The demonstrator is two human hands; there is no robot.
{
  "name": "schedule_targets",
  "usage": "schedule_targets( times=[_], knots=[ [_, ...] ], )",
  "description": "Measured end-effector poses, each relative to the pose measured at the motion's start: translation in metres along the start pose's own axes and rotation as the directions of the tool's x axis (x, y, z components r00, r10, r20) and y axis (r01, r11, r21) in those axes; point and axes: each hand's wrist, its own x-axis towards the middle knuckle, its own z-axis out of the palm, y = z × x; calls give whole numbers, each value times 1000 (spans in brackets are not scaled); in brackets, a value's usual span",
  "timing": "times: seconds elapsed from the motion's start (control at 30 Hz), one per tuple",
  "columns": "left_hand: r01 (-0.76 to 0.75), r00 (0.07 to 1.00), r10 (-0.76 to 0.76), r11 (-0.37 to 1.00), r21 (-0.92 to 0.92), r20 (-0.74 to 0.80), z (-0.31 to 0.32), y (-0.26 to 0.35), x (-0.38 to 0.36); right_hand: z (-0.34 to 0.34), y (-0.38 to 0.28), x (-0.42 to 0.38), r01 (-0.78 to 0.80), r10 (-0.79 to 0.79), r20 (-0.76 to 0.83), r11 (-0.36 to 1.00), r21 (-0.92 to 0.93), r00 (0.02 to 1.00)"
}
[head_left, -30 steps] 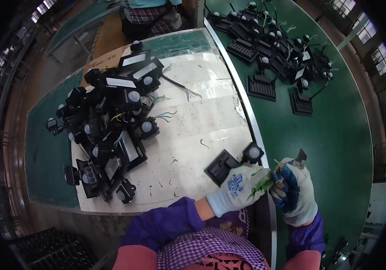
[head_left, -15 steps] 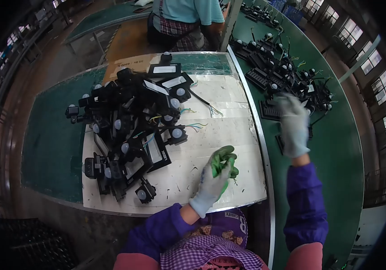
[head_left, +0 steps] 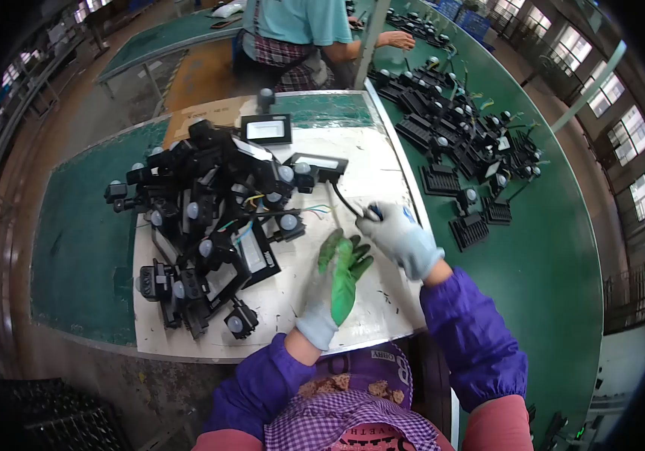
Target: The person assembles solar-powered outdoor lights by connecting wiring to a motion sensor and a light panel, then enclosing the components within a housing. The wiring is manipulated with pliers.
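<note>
My right hand (head_left: 401, 237), in a white glove, is closed on the black cable (head_left: 346, 201) of a floodlight (head_left: 319, 165) at the right side of the pile. That floodlight has a pale front panel and a domed sensor beside it. My left hand (head_left: 336, 284), gloved with a green palm, is held over the white board (head_left: 371, 323) with its fingers apart and nothing in it. To its left lie more black floodlights with domed sensors, among them one with a framed panel (head_left: 257, 255) and loose coloured wires (head_left: 316, 210).
On the green bench (head_left: 518, 301) to the right, several finned black floodlights (head_left: 469, 228) lie in rows beyond a metal edge. A co-worker (head_left: 296, 30) stands at the far side, one hand (head_left: 396, 40) over that bench. Cardboard (head_left: 209, 111) lies behind the pile.
My right hand has come left from the green bench and closed on the cable. The floodlight has shifted out from the pile. My left hand's curled fingers have spread. A co-worker's hand now shows.
</note>
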Motion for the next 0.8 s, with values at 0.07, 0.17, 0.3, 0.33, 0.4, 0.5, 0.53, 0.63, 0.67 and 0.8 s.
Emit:
schedule_targets(
  times=[0.07,0.17,0.3,0.33,0.4,0.5,0.53,0.63,0.67,0.8],
  knots=[
    [19,1000,-20,998,-59,-21,-1,-8,5,-3,12,-38,-7,7,-1,999,52,1000],
    [142,989,-135,983,-113,67,-3,-16,10,13,39,-91,189,-189,-7,976,111,982],
    [323,939,-321,946,2,122,15,-19,-3,29,54,-144,165,-174,60,977,134,983],
    [329,935,-328,944,13,135,23,-22,-15,32,61,-150,114,-126,91,985,131,988],
    [357,912,-372,927,114,174,28,-26,-27,35,70,-158,114,-117,161,993,30,980],
    [400,898,-386,916,-25,209,30,-24,-27,41,74,-171,105,-92,205,993,-53,974],
    [381,921,-384,923,54,62,36,-23,-29,47,79,-175,119,-100,216,990,-75,971],
    [268,952,-306,839,473,4,41,-18,-41,54,85,-186,171,-168,208,985,3,964],
    [233,966,-258,829,508,-22,49,-18,-48,54,88,-190,198,-202,187,979,40,961],
    [-127,958,-173,456,881,228,14,-19,-55,22,63,-209,-61,57,21,960,274,998]
  ],
)
